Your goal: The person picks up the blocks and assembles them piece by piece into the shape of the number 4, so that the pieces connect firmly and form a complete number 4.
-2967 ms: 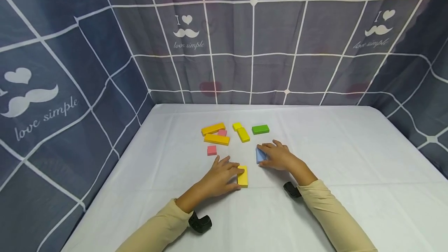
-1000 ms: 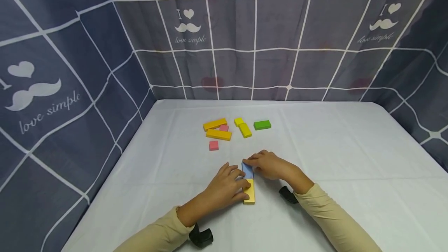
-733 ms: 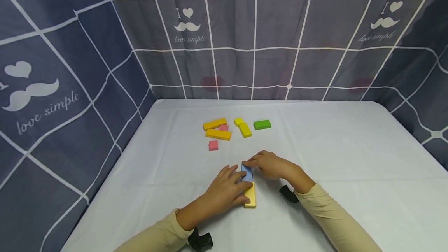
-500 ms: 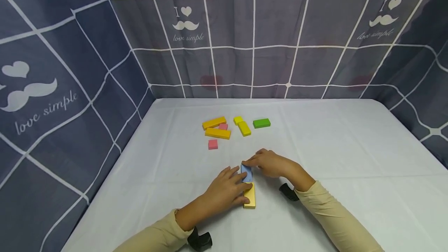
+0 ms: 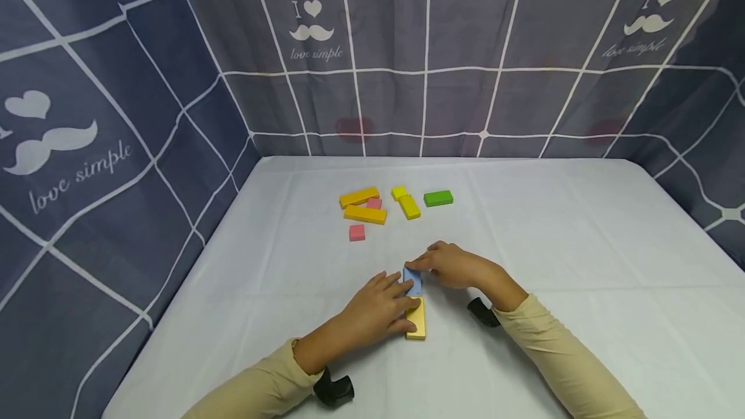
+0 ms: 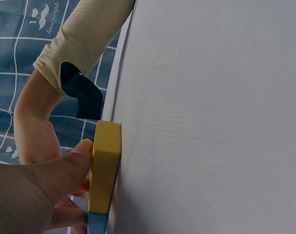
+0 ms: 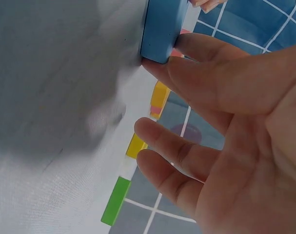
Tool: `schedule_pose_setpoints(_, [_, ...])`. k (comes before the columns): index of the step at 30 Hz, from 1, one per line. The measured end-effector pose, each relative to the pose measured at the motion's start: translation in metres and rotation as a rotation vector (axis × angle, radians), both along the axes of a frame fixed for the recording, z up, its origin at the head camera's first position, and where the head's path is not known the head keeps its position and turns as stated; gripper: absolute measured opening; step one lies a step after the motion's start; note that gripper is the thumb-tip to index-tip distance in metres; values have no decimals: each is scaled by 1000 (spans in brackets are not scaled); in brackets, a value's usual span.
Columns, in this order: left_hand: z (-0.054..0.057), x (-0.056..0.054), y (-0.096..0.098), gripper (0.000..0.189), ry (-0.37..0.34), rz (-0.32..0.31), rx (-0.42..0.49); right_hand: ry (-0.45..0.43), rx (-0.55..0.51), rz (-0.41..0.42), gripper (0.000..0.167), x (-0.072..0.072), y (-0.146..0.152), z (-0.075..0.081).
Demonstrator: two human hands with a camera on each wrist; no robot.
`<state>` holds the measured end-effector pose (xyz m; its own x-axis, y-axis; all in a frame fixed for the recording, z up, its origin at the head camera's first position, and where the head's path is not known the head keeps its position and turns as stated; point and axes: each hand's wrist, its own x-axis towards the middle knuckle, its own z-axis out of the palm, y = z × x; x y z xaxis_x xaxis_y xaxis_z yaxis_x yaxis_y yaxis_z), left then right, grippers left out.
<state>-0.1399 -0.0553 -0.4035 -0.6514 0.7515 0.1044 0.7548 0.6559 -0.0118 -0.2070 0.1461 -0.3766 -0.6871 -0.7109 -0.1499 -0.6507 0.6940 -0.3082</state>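
A yellow block [image 5: 416,320] and a light blue block [image 5: 413,282] lie flat on the white cloth, end to end in one line, the blue one farther from the person. My left hand [image 5: 369,312] reaches over both from the left. Its thumb and a finger rest on the yellow block, and another fingertip lies over the blue one. In the left wrist view, the thumb presses the upper face of the yellow block [image 6: 106,165]. My right hand [image 5: 456,267] touches the far end of the blue block [image 7: 162,31] with its fingertips, the other fingers spread apart.
Farther back lie two orange-yellow blocks [image 5: 365,214], a pink block [image 5: 357,233] with another partly hidden between them, two yellow blocks [image 5: 410,207] and a green block [image 5: 438,198]. Dark grid-patterned curtains [image 5: 384,102] surround the table [image 5: 553,231].
Since three seconds ago, my right hand has brought the blue block left against the yellow block's far end. The yellow block sits a little closer to the person. Over the last half second the hands barely shift.
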Motion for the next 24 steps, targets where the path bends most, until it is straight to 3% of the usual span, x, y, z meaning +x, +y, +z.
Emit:
schedule_pose_setpoints(16, [-4,-2,0,43,45,-62,33,10,8,-7,41,0,1,-3])
schedule_pose_setpoints(24, [-3,0,-2,43,32,-47,36,-48,-46,78,38,-14,1,-3])
